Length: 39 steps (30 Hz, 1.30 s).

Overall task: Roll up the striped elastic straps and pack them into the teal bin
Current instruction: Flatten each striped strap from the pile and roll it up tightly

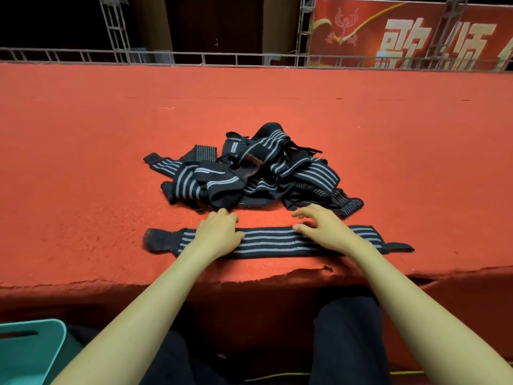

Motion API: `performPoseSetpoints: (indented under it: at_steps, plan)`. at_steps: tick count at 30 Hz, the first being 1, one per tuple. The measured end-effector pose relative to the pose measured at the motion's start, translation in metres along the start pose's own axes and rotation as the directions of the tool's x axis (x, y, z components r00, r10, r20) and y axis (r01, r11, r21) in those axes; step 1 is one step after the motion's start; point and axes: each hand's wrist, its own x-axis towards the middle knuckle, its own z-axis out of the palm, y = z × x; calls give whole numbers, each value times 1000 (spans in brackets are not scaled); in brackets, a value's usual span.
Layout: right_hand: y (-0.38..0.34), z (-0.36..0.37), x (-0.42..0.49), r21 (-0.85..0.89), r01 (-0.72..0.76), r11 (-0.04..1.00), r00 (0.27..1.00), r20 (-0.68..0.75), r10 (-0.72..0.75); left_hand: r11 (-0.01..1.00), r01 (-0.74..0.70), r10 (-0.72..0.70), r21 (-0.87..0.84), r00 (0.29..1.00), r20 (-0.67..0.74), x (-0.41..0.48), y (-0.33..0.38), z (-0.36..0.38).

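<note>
Strap (266,241) flat, long axis left-right

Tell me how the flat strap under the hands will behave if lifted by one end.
Probably floppy: the flat strap lies limp, and those in the pile fold and drape. Likely light: thin fabric. It should grip rather than slide on the fuzzy red cloth.

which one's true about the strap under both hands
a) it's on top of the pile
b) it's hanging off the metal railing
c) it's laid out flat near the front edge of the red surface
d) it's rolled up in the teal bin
c: the strap lies stretched flat on the red surface, with the left hand and right hand resting on it, in front of the pile.
</note>
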Motion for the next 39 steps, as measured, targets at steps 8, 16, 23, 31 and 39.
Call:
performPoseSetpoints:
  at_steps: [8, 16, 23, 31, 39]
  plan:
    - [-28, -10, 84, -28, 127, 991, 980, -150, -130, 979, -105, 32, -177, 926, -376, 61, 3, -38]
    - [-59, -10, 182, -173, 187, 967, 968, -138, -211, 974, -80, 15, -211, 956, -292, 117, -11, -28]
    - [-53, -24, 213, -400, 67, 914, 993, 119, -21, 983, -65, -2, -174, 933, -359, 140, 14, -18]
    - [-55, -45, 192, -115, 25, 993, 1000, 13, -24, 957, -82, -87, -277, 833, -546, 140, 35, 2]
    - [-61, -87, 153, 445, 65, 893, 992, -129, -7, 841, -213, -194, -498, 740, -644, 133, 61, -31]
